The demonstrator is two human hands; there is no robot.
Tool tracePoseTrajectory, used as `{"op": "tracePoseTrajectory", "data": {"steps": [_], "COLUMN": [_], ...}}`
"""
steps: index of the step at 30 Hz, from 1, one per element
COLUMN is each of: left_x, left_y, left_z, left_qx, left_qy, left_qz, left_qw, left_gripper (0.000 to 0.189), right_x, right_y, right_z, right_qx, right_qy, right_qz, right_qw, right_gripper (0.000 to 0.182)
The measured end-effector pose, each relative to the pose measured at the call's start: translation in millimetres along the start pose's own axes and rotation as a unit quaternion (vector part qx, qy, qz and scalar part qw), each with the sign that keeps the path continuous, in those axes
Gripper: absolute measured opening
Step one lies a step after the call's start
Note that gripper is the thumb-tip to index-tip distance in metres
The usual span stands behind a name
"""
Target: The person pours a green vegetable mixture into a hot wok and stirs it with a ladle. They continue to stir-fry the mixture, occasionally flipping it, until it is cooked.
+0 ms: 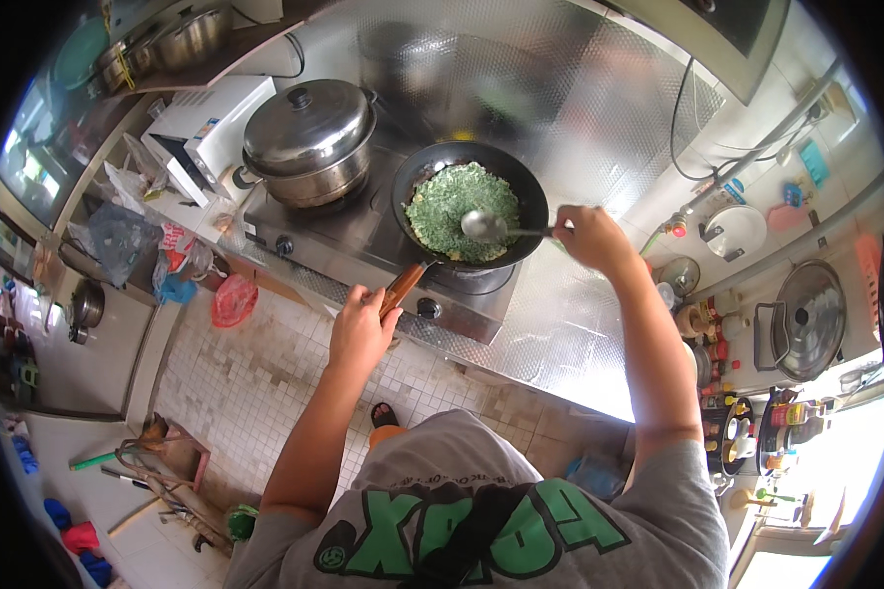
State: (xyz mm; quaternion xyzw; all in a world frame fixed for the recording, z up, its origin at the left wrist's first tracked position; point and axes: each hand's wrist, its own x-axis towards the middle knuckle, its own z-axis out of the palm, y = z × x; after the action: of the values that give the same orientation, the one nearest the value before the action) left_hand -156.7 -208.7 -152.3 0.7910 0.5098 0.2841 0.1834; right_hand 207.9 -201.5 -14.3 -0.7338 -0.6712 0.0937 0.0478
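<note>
A dark frying pan [532,184] sits on the right burner of a steel gas stove [317,254]. Inside it a crumbly green-and-pale mixture [453,202] covers most of the base. My left hand [361,324] grips the pan's brown wooden handle [405,283], which points towards me. In my right hand [593,235] is the handle of a metal ladle or large spoon [484,225]; its bowl rests against the mixture near the pan's right side. Part of the ladle's handle is hidden by my fingers.
A large lidded steel pot [309,147] stands on the left burner, beside a white appliance [214,132]. Textured metal sheeting [560,316] covers the counter and back wall. Seasoning bottles [722,324] line the right. Plastic bags [121,239] hang at the left. A stove knob [429,308] sits near the pan handle.
</note>
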Motion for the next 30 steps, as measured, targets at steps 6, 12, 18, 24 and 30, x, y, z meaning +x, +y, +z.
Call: {"op": "tracePoseTrajectory", "data": {"steps": [6,12,18,24,30], "left_x": [3.3,0.8,4.9,2.3,2.1], "left_y": [-2.5,0.4,3.3,1.2,0.4], "left_z": [1.6,-3.3,-1.9,-3.2,-1.0], "left_qx": [0.008,0.021,0.009,0.03,0.033], "left_qy": [-0.01,-0.006,-0.018,-0.014,-0.012], "left_qz": [0.011,0.005,-0.005,-0.001,0.004], "left_qw": [1.0,1.0,1.0,0.999,0.999], "left_gripper": [0.043,0.042,0.042,0.042,0.042], "right_x": [57.3,30.0,43.7,14.4,0.9], "right_y": [-11.1,8.0,-19.9,11.1,5.2], "right_z": [84.9,46.0,102.4,46.9,77.3], "right_qx": [-0.025,0.157,0.024,0.11,0.026], "right_qy": [0.04,0.039,0.074,0.008,0.082], "right_qz": [0.08,-0.004,0.082,-0.023,-0.035], "right_qw": [0.996,0.987,0.994,0.994,0.996], "right_gripper": [0.022,0.017,0.022,0.019,0.012]}}
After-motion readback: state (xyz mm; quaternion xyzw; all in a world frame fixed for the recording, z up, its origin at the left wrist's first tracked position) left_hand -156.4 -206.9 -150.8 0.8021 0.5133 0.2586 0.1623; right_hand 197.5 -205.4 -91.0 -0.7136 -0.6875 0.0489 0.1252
